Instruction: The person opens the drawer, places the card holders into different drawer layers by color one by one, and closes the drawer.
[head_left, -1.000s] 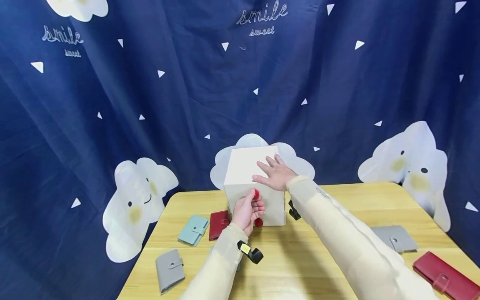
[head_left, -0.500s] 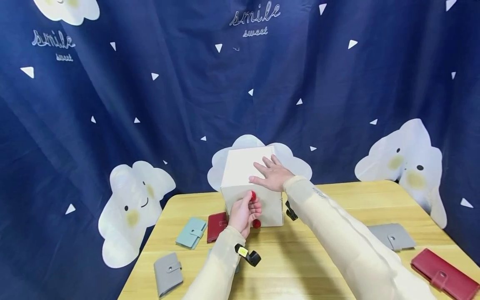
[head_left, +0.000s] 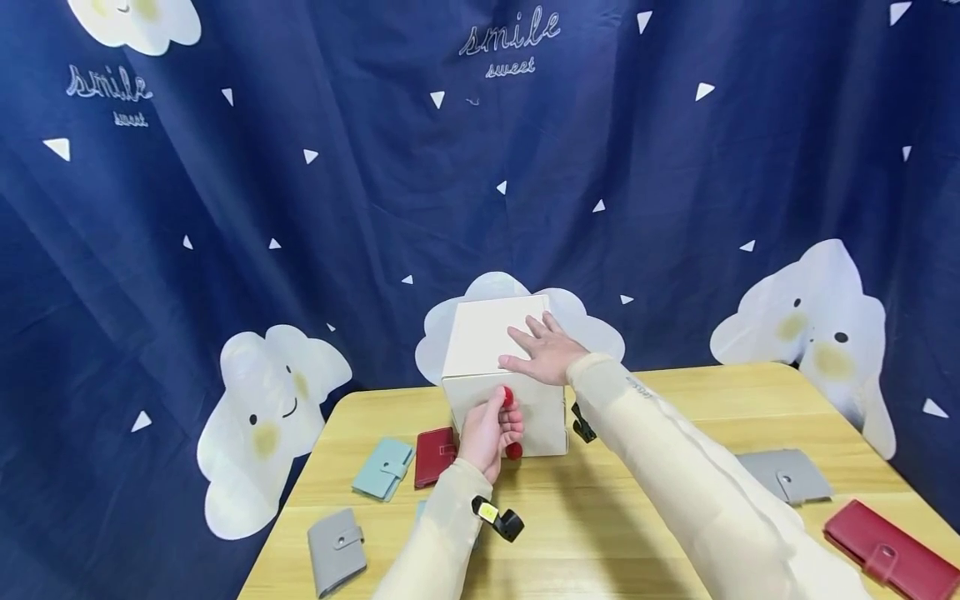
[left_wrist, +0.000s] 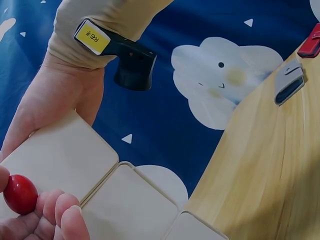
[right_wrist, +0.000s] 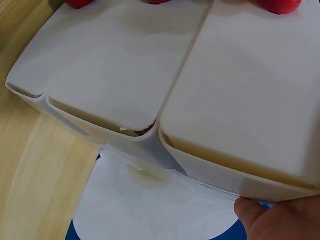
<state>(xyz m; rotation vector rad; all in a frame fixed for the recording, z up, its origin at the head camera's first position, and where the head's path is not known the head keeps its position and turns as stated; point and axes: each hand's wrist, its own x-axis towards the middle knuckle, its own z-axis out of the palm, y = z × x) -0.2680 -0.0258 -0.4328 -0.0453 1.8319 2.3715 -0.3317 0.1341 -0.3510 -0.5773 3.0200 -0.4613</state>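
A white box with several drawers (head_left: 491,333) stands at the back of the table, red round knobs on its front. My left hand (head_left: 486,429) pinches the top red drawer knob (head_left: 507,397) between thumb and fingers; a lower red knob (head_left: 513,451) shows just below. The right hand (head_left: 546,350) rests on the box top with spread, straight fingers. In the right wrist view its thumb (right_wrist: 250,212) lies along the box edge, beside the top drawer front (right_wrist: 250,95). The left wrist view shows the knob (left_wrist: 20,194) against the left fingertips.
Left of the box lie a light blue card wallet (head_left: 383,468), a dark red one (head_left: 434,457) and a grey one (head_left: 336,550). Another light blue one is mostly hidden under my left forearm. At right lie a grey wallet (head_left: 783,475) and a red wallet (head_left: 892,546). A blue curtain (head_left: 375,208) hangs behind.
The head view has turned slightly, shifting the scene a little to the left. Both hands keep their places on the knob and the box top.
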